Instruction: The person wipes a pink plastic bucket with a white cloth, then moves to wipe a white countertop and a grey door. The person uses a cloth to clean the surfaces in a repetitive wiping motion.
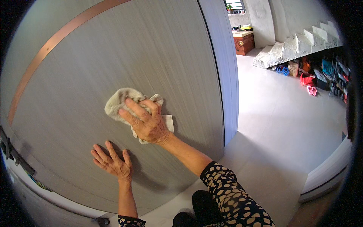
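A grey wood-grain door (166, 53) with a copper-coloured strip (41, 51) fills the left and middle of the view. Against its face my right hand (146, 120) presses a crumpled off-white cloth (120, 99), fingers spread over it. Part of the cloth hangs out below and to the right of the palm. Lower and to the left, my left hand (113, 162) lies flat on the door with fingers apart and nothing in it. Both forearms come up from the lower edge in dark sleeves with pale spots.
Right of the door's edge (227, 75) a pale floor (272, 125) runs back to concrete stairs (298, 43). Under them lie pink shoes (311, 90), a red bag (307, 80) and other stored items. A wooden cabinet (244, 42) stands far back. A door frame (327, 164) is at the right.
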Action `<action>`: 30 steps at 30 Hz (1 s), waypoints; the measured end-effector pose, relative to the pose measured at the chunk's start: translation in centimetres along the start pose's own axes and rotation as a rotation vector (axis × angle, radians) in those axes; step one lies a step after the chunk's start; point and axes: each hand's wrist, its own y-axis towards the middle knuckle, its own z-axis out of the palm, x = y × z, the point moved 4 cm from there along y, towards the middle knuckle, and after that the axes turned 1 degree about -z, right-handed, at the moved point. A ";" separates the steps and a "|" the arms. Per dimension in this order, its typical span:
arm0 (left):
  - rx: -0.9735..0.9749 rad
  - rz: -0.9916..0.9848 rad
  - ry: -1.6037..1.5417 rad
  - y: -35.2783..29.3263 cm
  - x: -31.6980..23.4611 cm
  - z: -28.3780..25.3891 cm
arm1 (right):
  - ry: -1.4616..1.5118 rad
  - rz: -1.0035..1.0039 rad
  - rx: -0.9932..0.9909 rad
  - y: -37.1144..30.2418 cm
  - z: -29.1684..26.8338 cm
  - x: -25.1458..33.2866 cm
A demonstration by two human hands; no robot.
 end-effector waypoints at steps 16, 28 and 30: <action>0.000 0.038 0.026 0.0 0.2 -0.1 | -0.226 0.610 -0.146 -7.5 -6.7 -13.8; 0.031 0.018 -0.006 -0.7 0.4 1.1 | -0.358 1.137 -0.329 -14.2 -9.3 -17.9; 0.049 0.009 -0.007 -0.8 0.7 0.8 | -0.322 1.064 -0.190 -12.1 -7.3 -14.2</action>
